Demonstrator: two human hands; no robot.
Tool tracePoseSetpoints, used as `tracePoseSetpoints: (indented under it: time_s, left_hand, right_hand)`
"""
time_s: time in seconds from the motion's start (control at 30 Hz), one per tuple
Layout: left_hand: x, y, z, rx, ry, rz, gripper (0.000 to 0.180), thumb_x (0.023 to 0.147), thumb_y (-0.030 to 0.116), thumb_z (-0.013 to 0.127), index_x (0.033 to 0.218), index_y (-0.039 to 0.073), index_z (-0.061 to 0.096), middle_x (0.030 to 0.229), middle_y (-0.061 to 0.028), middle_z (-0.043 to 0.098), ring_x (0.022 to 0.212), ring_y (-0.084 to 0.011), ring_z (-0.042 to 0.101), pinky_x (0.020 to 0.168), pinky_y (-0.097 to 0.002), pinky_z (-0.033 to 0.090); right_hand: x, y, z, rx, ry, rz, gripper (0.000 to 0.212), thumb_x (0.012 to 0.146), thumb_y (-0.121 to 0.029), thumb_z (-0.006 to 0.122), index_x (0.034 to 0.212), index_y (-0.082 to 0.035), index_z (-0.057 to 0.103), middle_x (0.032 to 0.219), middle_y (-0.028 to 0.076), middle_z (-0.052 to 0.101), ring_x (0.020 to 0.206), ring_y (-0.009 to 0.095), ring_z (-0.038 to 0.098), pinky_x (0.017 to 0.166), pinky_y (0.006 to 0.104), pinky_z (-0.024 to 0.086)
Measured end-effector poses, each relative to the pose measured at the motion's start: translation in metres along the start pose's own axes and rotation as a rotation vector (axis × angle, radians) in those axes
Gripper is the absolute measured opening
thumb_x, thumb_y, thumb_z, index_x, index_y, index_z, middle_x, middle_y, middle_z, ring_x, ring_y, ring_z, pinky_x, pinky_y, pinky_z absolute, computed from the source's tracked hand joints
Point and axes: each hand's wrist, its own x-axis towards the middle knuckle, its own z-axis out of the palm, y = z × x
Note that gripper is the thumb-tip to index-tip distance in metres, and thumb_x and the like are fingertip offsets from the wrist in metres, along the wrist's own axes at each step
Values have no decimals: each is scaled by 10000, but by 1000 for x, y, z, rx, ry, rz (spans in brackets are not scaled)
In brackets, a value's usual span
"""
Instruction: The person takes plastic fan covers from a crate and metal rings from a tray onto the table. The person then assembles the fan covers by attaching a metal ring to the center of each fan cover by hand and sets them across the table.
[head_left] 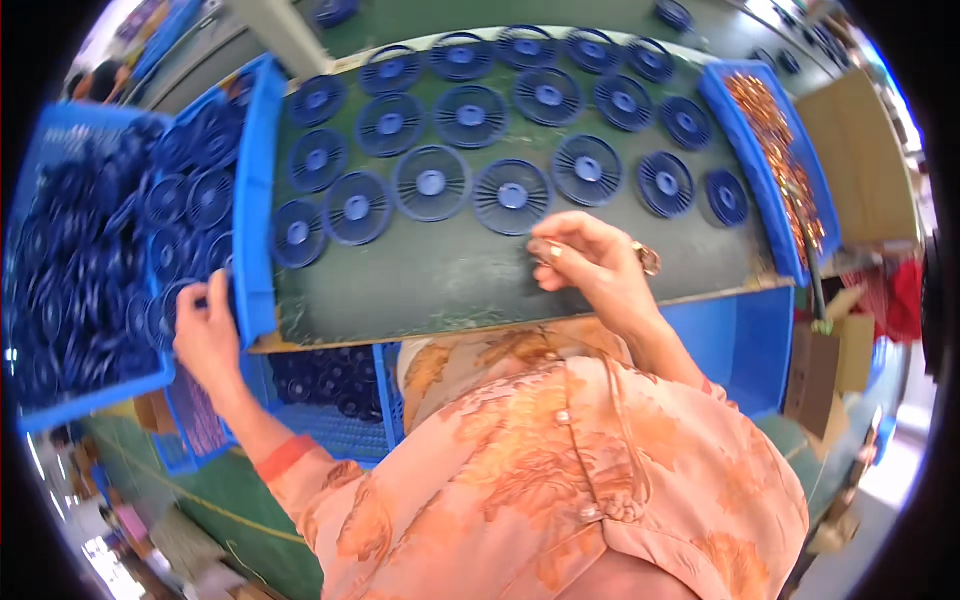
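My left hand (207, 335) reaches to the right side of a blue crate (255, 200) heaped with blue round grilles (210, 197). Its fingers bend around the edge of one grille there; the grip is partly hidden. Over the green tabletop (400, 290), my right hand (590, 262) is closed, with small coppery metal pieces (545, 250) between thumb and fingers. Just beyond it, slotted blue grilles (512, 196) with paler hubs lie in several rows. Those at the far edge stand tilted against a pale rail.
Coppery small parts (775, 140) fill a narrow blue bin (810, 170) at the table's right end, beside an open cardboard box (858, 150). Another blue crate (90, 115) of grilles stands far left. Below the table edge are blue bins (745, 345), the left one holding more grilles.
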Motion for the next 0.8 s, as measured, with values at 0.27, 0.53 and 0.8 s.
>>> tracePoseSetpoints:
  time_s: [0.27, 0.53, 0.8]
  left_hand:
    - [-33, 23, -5, -495, 324, 133, 203, 907, 170, 774, 934, 48, 613, 741, 28, 549, 673, -53, 532, 610, -224, 445]
    - [-123, 110, 53, -1525, -656, -134, 256, 1028, 151, 601, 1235, 1, 603, 1154, -85, 658, 1016, -176, 668, 867, -347, 607]
    - [-154, 145, 68, -1795, -1020, -302, 231, 1076, 203, 501, 1187, 12, 565, 1144, -110, 672, 994, -188, 708, 887, -337, 608]
  right_hand:
    - [1, -6, 5, 162, -200, -35, 299, 981, -82, 636, 1273, -15, 641, 1141, 55, 656, 955, 128, 689, 853, 274, 582]
    - [1, -8, 24, 68, -244, -131, 314, 953, -44, 681, 1259, -5, 621, 1133, 61, 640, 968, 138, 688, 849, 271, 578]
    - [0, -13, 32, -354, -112, -480, 253, 909, -2, 719, 1157, 0, 669, 1106, 76, 675, 936, 113, 687, 798, 256, 581]
